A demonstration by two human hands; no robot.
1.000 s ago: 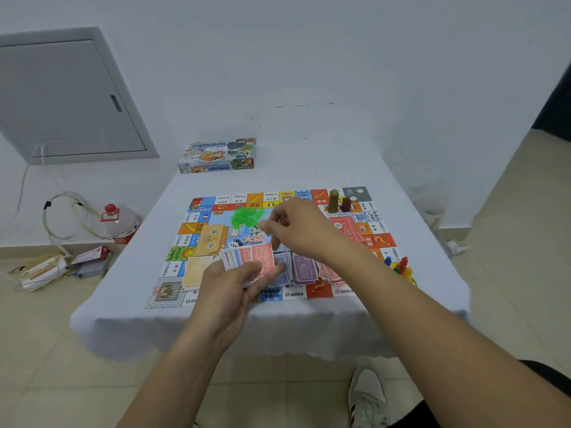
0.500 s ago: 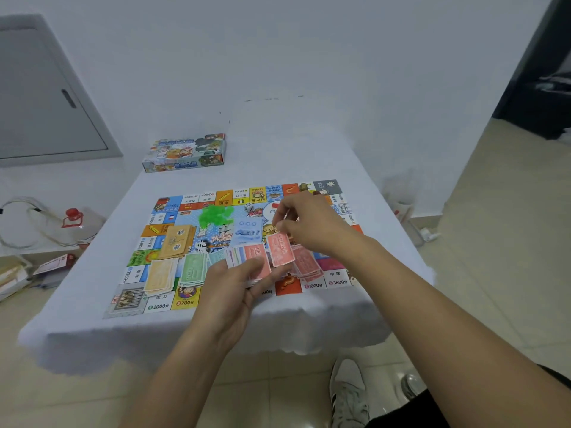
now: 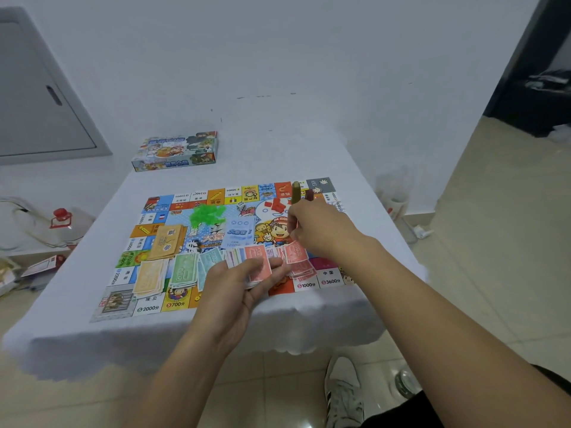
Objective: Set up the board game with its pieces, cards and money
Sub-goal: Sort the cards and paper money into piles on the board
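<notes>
You're sorting paper money onto the colourful square game board (image 3: 216,193): your left hand (image 3: 234,288) grips the fanned stack of mixed banknotes (image 3: 247,257); your right hand (image 3: 321,230) pinches one red note (image 3: 295,253), probably bound for the red pile (image 3: 304,270) beneath.

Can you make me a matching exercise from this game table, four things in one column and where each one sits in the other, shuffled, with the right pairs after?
Things
1. game box
2. green notes
3. white die
4. fanned play money

Places
A. held in the left hand
B. far left of the table, off the game board
C. stacked near the board's near edge
D. on the board's middle, towards its far side

Pairs: 1-B, 2-C, 3-D, 4-A
</notes>
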